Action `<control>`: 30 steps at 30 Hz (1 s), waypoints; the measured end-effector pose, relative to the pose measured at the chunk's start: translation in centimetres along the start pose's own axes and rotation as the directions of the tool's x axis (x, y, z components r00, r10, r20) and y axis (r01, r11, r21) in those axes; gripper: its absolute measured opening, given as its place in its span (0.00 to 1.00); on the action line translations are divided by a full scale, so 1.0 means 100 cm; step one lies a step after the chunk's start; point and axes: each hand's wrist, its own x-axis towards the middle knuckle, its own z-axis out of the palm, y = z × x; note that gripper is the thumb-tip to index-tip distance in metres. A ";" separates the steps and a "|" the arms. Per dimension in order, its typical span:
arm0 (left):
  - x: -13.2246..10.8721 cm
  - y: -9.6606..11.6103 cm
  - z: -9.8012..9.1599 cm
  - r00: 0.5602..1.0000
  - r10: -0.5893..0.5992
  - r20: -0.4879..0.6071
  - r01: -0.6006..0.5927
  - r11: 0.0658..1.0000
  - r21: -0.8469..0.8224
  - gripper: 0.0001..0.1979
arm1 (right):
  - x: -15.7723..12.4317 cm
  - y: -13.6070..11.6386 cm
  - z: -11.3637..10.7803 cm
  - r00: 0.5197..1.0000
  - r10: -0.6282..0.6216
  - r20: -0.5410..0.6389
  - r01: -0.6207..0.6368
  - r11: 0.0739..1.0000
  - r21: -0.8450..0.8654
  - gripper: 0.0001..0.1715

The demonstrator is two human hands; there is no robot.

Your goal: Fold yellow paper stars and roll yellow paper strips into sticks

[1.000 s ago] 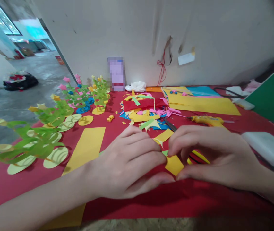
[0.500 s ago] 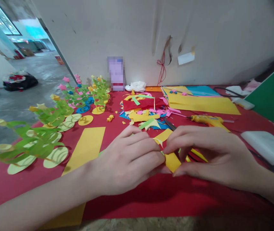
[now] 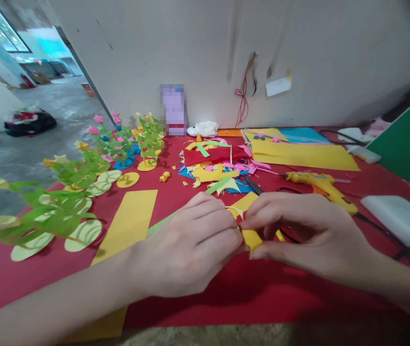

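Note:
My left hand is closed, its fingers curled in front of me over the table. A small piece of yellow paper is pinched between the thumb and fingers of my right hand, and its left end runs into my left fingers. My left fingertips are mostly hidden behind the knuckles. A green paper strip shows behind the left hand. Beyond the hands lie yellow paper and a heap of coloured paper scraps, with dark scissors partly under it.
Curly green paper plants with star tops stand on the left. A long yellow sheet lies under my left forearm. To the right are a yellow glue gun with a black cord and a white block. Yellow sheets lie at the back.
My right hand has shifted slightly left, closer to my left hand. Less of the yellow paper shows between them, and more of the glue gun is visible.

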 end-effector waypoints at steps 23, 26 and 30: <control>0.003 -0.006 -0.004 0.995 -0.026 -0.093 0.025 1.000 -0.019 0.07 | 0.003 0.000 -0.012 0.996 0.013 0.090 -0.004 0.995 -0.098 0.13; 0.002 -0.005 -0.003 0.998 0.000 -0.060 0.002 0.999 0.044 0.08 | 0.002 -0.001 -0.009 0.999 -0.002 0.054 0.009 0.991 -0.134 0.10; 0.001 -0.004 -0.002 0.999 -0.030 -0.020 0.030 0.999 0.038 0.07 | 0.002 -0.001 -0.007 0.998 0.003 0.062 0.007 0.987 -0.159 0.08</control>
